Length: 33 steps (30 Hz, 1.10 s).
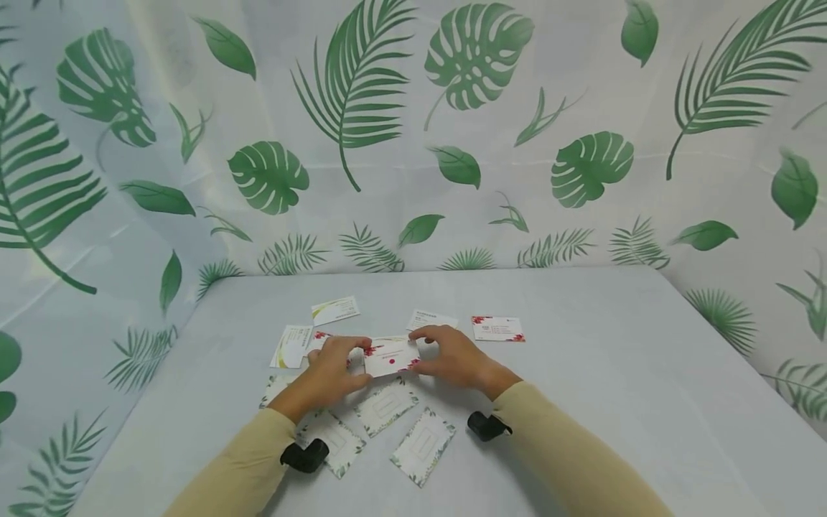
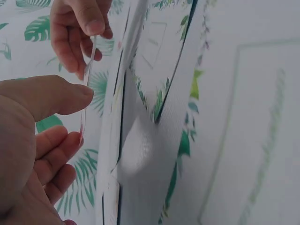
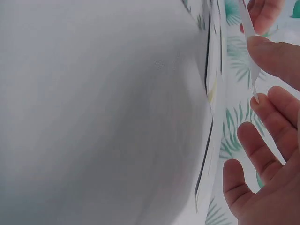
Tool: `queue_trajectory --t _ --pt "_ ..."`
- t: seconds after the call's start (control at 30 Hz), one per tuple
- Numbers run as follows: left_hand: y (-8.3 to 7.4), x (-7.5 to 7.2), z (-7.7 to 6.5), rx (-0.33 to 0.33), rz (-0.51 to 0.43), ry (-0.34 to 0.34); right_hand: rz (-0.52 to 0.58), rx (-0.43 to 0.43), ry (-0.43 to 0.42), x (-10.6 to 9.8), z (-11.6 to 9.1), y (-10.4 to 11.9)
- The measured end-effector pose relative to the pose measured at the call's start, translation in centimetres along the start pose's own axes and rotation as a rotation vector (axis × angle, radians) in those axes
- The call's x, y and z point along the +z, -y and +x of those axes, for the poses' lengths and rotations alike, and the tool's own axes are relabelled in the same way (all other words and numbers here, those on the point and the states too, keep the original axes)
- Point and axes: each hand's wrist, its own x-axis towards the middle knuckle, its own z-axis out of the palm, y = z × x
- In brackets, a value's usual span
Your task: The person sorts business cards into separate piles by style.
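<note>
Near, leaf-bordered cards (image 1: 423, 446) lie on the counter (image 1: 614, 402), which stretches wide to the right. Beyond them, the left hand (image 1: 332, 370) and right hand (image 1: 455, 359) pinch a red-flowered card (image 1: 391, 357) by opposite ends; only the wrist views show it edge-on, raised.

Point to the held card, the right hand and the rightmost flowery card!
Held card (image 1: 390, 357), head view: middle of its face.
Right hand (image 1: 457, 357), head view: back of the hand.
Rightmost flowery card (image 1: 498, 329), head view: middle of its face.

Soft light fills my head view, with faint shadow on the surface (image 1: 620, 373) beside my right sleeve (image 1: 568, 449); my wrist views look dimmer, the left's nearest card (image 2: 255, 117) blurred.
</note>
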Motion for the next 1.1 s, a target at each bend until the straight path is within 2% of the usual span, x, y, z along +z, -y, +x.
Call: queue_trajectory --t 0.13,0.27,0.57,0.73,1.1 --pt "-0.3 0.5 0.7 0.057 -0.017 0.002 -0.010 0.013 -0.019 -0.6 -0.6 -0.9" --pt "-1.2 1.0 2.0 0.091 -0.031 0.029 -0.033 0.033 -0.035 -1.3 -1.2 -2.0" --pt "-5.0 2.8 5.5 0.135 -0.005 0.086 -0.098 0.024 -0.111 -4.2 -2.8 -5.4" --pt "-7.3 4.4 7.5 0.137 0.043 0.112 -0.126 0.069 -0.138 -5.7 -3.9 -7.2" --pt "-10.5 7.5 11.6 0.162 0.076 0.080 -0.114 0.145 -0.205 -8.2 -4.8 -10.4"
